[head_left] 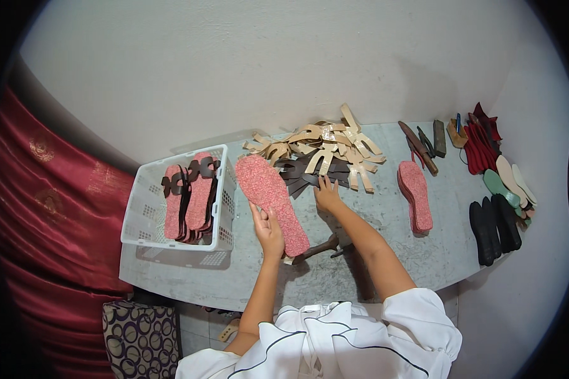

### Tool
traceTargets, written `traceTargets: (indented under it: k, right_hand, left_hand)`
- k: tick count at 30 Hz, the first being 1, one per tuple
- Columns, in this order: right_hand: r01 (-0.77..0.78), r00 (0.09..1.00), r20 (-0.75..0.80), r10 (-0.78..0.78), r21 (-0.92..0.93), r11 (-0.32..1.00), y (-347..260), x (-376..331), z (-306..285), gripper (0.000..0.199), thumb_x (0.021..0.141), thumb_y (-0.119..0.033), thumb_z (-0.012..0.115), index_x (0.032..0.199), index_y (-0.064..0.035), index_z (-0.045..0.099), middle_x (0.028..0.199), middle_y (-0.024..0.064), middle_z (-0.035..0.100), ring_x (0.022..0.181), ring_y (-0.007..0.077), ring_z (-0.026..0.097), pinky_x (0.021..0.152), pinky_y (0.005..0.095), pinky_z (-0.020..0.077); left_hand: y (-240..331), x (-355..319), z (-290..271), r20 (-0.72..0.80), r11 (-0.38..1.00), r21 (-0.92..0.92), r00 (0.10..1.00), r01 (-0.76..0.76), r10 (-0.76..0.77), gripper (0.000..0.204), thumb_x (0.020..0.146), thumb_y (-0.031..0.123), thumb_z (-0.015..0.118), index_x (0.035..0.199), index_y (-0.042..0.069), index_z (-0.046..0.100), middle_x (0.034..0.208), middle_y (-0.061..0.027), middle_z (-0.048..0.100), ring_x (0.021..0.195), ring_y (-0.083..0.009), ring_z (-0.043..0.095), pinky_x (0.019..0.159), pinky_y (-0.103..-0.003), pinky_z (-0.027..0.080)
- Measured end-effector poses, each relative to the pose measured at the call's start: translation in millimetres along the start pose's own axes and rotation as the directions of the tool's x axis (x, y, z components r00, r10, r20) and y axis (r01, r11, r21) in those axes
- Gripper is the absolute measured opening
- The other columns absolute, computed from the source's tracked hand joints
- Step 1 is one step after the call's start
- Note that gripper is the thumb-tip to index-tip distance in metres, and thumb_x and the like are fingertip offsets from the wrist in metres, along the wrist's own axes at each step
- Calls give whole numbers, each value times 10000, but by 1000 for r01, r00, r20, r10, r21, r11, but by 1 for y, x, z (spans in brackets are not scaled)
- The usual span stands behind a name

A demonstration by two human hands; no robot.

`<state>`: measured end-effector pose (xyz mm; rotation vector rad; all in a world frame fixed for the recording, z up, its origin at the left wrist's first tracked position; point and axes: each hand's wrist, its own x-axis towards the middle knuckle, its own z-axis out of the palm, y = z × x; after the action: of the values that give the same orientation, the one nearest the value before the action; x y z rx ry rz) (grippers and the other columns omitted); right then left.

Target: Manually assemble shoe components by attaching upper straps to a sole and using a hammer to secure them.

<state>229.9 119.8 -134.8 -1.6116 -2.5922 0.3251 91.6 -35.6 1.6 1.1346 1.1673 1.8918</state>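
Observation:
My left hand (269, 232) is closed on a pink speckled shoe sole (270, 196), held above the table with its wide end pointing away from me. My right hand (327, 196) reaches to the near edge of a pile of dark brown sandal straps (295, 174). Its fingers are stretched out and touch the straps, and I see nothing lifted in them. Beige straps (325, 136) lie heaped behind and partly over the brown ones. A hammer-like tool (316, 249) rests under the near end of the held sole, partly hidden.
On the left, a white plastic basket (224, 211) holds pink soles with brown straps (200, 189). A stack of pink soles (415, 199) sits on the right. Hand tools (425, 148), red pieces (480, 148) and black soles (487, 230) line the right side. A red curtain (63, 234) hangs left.

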Motion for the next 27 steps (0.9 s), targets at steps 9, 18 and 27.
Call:
traceTargets:
  k: [9, 18, 27]
  right_hand:
    - [146, 981, -127, -147, -20, 989, 18, -4, -28, 375, 783, -148, 501, 1132, -12, 517, 1282, 133, 423, 1207, 319, 368, 934, 539, 333]
    - [246, 959, -268, -98, 605, 757, 36, -43, -128, 166, 781, -92, 560, 873, 15, 647, 811, 140, 642, 731, 235, 613, 670, 319, 484]
    - [109, 990, -91, -111, 978, 178, 43, -128, -194, 222, 819, -31, 450, 970, 23, 602, 881, 49, 610, 742, 86, 522, 667, 214, 436]
  left_hand:
    - [4, 4, 3, 41, 1000, 4, 999, -4, 4, 599, 910, 24, 391, 1385, -7, 27, 1136, -161, 508, 1031, -151, 485, 884, -246, 354]
    - [2, 3, -1, 96, 1000, -13, 995, 24, -22, 570, 909, 15, 384, 1377, -25, 61, 1224, -183, 461, 1081, -168, 476, 908, -264, 360]
    - [-6, -1, -1, 221, 981, 193, 974, -4, -40, 555, 893, 23, 437, 1368, -16, 152, 1059, -128, 561, 792, -65, 509, 654, -193, 411]
